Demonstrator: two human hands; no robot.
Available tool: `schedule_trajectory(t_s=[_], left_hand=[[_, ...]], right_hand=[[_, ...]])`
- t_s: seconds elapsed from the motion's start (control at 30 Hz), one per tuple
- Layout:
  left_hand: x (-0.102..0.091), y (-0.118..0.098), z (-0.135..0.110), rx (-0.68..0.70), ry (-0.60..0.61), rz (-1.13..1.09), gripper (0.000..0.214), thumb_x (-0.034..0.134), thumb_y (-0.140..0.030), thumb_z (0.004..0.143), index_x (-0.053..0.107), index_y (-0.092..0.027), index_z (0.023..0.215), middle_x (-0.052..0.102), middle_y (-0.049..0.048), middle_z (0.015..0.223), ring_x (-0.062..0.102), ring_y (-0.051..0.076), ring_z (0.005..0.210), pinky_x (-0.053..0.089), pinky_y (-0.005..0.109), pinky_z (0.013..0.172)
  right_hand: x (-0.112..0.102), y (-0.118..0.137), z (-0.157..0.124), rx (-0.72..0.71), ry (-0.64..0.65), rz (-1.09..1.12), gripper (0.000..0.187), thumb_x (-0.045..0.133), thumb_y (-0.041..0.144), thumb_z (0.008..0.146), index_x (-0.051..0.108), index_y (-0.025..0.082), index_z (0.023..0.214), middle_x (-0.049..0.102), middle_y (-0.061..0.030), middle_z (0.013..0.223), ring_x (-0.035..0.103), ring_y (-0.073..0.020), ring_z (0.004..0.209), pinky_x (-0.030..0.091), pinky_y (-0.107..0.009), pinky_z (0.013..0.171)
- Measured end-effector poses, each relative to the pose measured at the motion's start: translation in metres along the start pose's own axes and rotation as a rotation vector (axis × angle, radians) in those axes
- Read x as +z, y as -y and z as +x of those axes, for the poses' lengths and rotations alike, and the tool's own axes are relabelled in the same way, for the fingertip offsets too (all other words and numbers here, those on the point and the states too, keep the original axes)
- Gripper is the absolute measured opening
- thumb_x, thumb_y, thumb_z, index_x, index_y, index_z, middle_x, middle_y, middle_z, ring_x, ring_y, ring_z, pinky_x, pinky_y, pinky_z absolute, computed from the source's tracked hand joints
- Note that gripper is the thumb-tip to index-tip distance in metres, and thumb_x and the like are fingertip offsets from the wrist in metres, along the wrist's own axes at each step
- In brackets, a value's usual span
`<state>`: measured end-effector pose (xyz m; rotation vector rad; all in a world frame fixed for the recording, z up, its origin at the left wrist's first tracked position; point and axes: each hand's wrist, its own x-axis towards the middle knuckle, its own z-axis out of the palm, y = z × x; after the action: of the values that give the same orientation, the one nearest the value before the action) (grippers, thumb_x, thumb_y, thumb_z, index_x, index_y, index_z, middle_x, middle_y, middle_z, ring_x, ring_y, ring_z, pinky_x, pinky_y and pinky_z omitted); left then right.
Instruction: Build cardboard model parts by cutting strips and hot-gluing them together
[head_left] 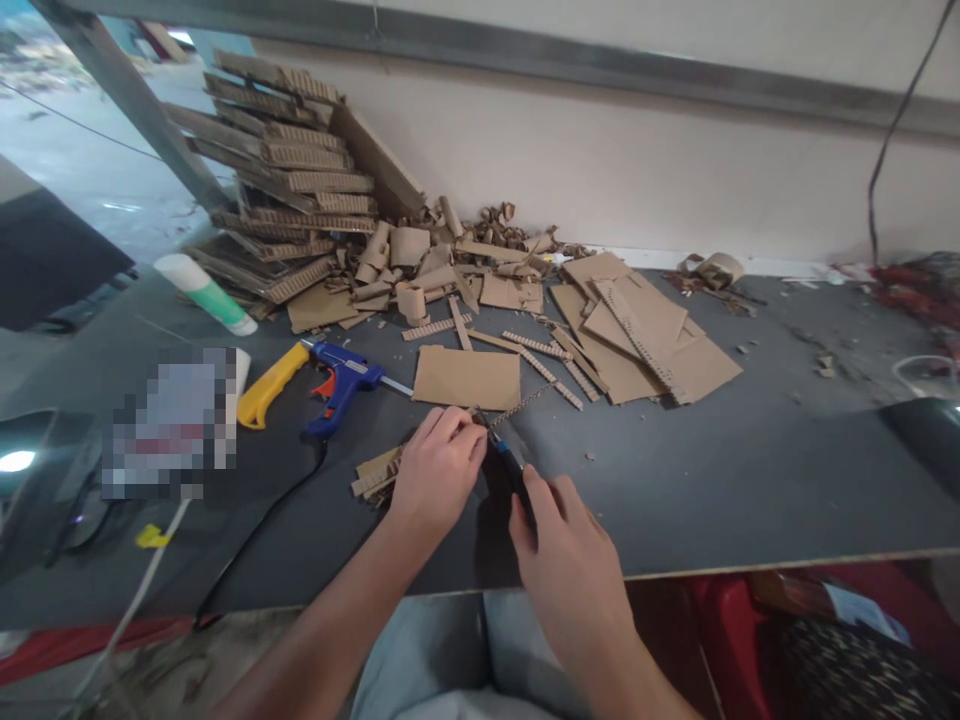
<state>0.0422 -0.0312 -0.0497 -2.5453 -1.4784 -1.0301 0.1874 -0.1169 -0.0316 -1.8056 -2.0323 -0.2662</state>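
My left hand (437, 468) is closed in a pinch on the near end of a thin corrugated cardboard strip (521, 402) that runs up and to the right over the dark grey table (712, 470). My right hand (566, 555) is wrapped round a dark-handled cutting tool (506, 458) whose tip meets the strip beside my left fingers. Small cardboard scraps (373, 473) lie under and left of my left hand. A flat cardboard rectangle (466, 377) lies just beyond both hands.
A blue glue gun (341, 378) and a yellow-handled tool (266, 388) lie to the left, with a black cord (262, 525) trailing toward the table edge. Behind are a tall corrugated stack (285, 170), curled offcuts (442, 255), flat sheets (645, 335) and a white-green tube (206, 290).
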Motion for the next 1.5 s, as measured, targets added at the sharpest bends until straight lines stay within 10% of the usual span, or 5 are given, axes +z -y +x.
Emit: schedule_trajectory(t_s=[1.5], left_hand=[[-0.001, -0.004, 0.002, -0.055, 0.021, 0.064, 0.014, 0.062, -0.011, 0.088, 0.063, -0.018, 0.075, 0.064, 0.0053, 0.082, 0.058, 0.021, 0.079, 0.051, 0.033, 0.073]], right_hand=[[-0.011, -0.014, -0.017, -0.019, 0.019, -0.018, 0.045, 0.027, 0.034, 0.107, 0.066, 0.013, 0.108, 0.065, -0.0039, 0.077, 0.063, -0.0135, 0.053, 0.037, -0.027, 0.043]])
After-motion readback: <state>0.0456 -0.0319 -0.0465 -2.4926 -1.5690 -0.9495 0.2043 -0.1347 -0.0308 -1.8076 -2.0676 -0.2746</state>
